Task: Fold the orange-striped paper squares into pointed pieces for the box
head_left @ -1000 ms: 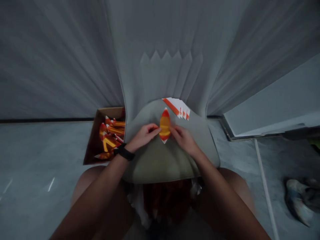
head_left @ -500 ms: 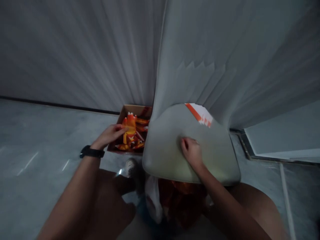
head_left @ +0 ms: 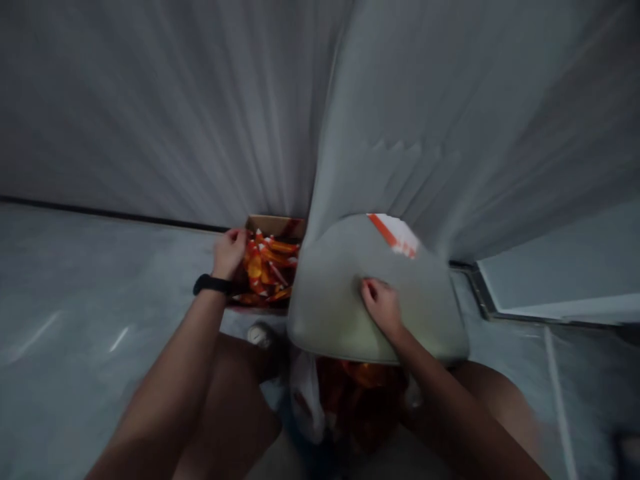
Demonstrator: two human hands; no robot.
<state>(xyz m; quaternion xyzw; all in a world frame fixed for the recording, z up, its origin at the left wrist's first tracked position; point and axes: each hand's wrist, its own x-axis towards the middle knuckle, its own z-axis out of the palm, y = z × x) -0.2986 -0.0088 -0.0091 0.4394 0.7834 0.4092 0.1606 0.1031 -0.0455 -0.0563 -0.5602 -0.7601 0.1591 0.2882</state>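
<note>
My left hand (head_left: 229,253), with a black watch on the wrist, reaches into the left side of a brown cardboard box (head_left: 273,223) on the floor. It rests against a pile of several folded orange, yellow and white paper pieces (head_left: 267,267). Its fingers curl down out of sight and the picture is smeared, so I cannot tell if it holds one. My right hand (head_left: 383,305) lies on the pale grey chair seat (head_left: 330,313) with its fingers curled under and nothing visible in them. A small fanned stack of white sheets with orange stripes (head_left: 396,233) lies at the back of the seat.
The chair's tall grey back (head_left: 400,100) rises behind the seat, with pale curtain folds (head_left: 150,100) to the left. Grey floor (head_left: 75,300) spreads on both sides. My bare knees are under the seat, and a shoe tip (head_left: 259,333) shows beside the box.
My left hand carried the folded orange paper from the seat to the box and now sits deep at the box's left side. My right hand let go and stayed on the seat.
</note>
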